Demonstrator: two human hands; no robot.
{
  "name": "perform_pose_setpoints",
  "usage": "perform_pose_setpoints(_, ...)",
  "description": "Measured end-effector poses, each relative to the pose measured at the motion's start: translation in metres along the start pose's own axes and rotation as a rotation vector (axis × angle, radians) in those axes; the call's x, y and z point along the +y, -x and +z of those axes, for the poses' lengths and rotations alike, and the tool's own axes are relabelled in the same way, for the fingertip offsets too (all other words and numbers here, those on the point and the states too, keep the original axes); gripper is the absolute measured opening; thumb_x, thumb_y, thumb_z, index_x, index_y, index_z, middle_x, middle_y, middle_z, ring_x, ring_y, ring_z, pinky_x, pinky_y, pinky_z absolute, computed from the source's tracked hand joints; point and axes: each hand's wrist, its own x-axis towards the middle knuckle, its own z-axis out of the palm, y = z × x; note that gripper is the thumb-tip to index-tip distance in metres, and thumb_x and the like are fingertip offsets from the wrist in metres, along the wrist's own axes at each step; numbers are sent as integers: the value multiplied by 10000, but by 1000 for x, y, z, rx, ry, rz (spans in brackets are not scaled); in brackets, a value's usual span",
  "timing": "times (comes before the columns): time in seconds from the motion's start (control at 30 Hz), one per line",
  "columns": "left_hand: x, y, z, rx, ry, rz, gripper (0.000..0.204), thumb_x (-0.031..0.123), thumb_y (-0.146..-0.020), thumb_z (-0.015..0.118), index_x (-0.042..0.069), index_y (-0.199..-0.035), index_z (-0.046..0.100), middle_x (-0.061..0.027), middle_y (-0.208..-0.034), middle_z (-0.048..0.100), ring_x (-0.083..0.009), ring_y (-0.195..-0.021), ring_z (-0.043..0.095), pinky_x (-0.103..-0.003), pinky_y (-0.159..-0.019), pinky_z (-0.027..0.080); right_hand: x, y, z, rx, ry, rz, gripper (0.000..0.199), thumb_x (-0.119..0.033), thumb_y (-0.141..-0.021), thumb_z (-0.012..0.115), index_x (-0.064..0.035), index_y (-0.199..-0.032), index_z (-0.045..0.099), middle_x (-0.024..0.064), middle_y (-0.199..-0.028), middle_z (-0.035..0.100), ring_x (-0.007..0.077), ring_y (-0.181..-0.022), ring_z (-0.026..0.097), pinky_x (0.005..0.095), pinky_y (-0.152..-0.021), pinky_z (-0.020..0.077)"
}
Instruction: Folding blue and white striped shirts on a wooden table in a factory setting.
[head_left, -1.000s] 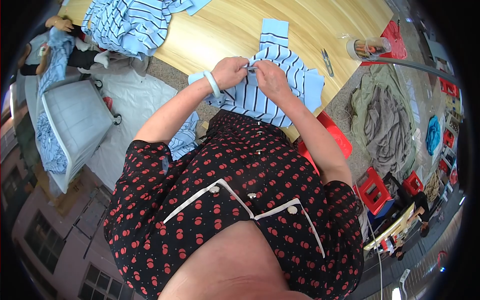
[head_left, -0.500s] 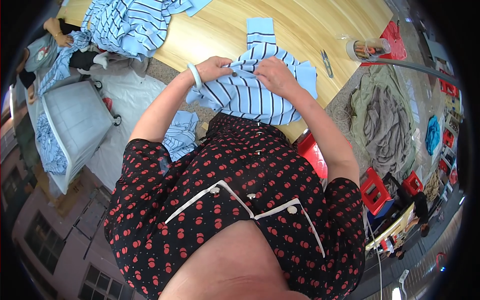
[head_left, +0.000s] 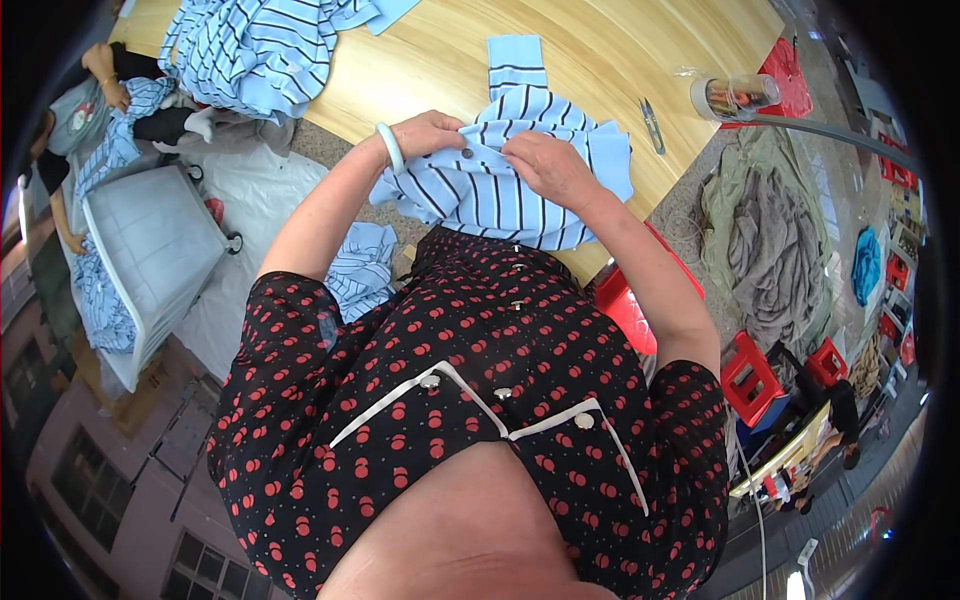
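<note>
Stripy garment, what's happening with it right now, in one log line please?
left hand: on striped garment | right hand: pinching it | dark button: between the hands | snips: on table, right of garment

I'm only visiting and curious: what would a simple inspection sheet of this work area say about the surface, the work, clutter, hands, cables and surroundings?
Surface: wooden table with light grain.
Work: blue striped garment at the table's near edge, a dark button showing.
Clutter: pile of striped clothes at far left; small snips and a clear tub to the right.
Hands: left hand and right hand both grip the garment, either side of the button.
Cables: thin white cord, apparently, at lower right.
Surroundings: grey cart and another person at left; grey cloth heap and red stool at right.
</note>
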Motion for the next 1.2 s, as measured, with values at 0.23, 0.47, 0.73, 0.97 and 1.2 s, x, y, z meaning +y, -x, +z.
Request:
perform_pose_setpoints(0.23, 27, -40, 11, -30, -528, 253, 258, 199, -702, 555, 17, -884, 579, -40, -698, 570, -96, -637, 476, -234, -610, 399, -4, -2, -3, 4, 80, 36, 80, -107, -759, 506, -38, -791, 532, 98, -752, 526, 256, -729, 513, 339, -635, 425)
perform_pose_setpoints(0.47, 1, -63, 29, 10, -338, 289, 184, 176, -701, 593, 16, -781, 546, -54, -651, 527, -98, -605, 418, -247, -564, 372, 2, 0, -3, 7, 90, 27, 89, -74, -751, 490, -28, -816, 530, 124, -758, 510, 270, -761, 503, 352, -661, 420)
perform_pose_setpoints(0.73, 3, -45, 27, 145, -226, 349, 175, 172, -739, 570, 10, -804, 558, -66, -714, 571, -107, -655, 482, -246, -618, 403, 3, -8, -3, 37, 146, -46, 142, 29, -673, 448, -7, -800, 500, 136, -744, 476, 280, -758, 488, 363, -675, 416)
perform_pose_setpoints(0.97, 27, -23, 31, 168, -253, 163, 202, 166, -777, 531, 11, -901, 566, -19, -722, 566, -70, -666, 466, -215, -646, 407, 4, -12, -16, -69, 127, -51, 112, -34, -726, 456, -22, -825, 506, 124, -774, 480, 268, -768, 482, 350, -666, 417)
perform_pose_setpoints(1.2, 17, -30, 33, 251, -155, 237, 185, 171, -766, 539, 8, -841, 582, 6, -669, 544, -53, -594, 436, -205, -563, 389, 3, -14, -16, -58, 101, -29, 88, -47, -727, 466, -24, -786, 528, 121, -730, 484, 271, -746, 487, 354, -666, 409)
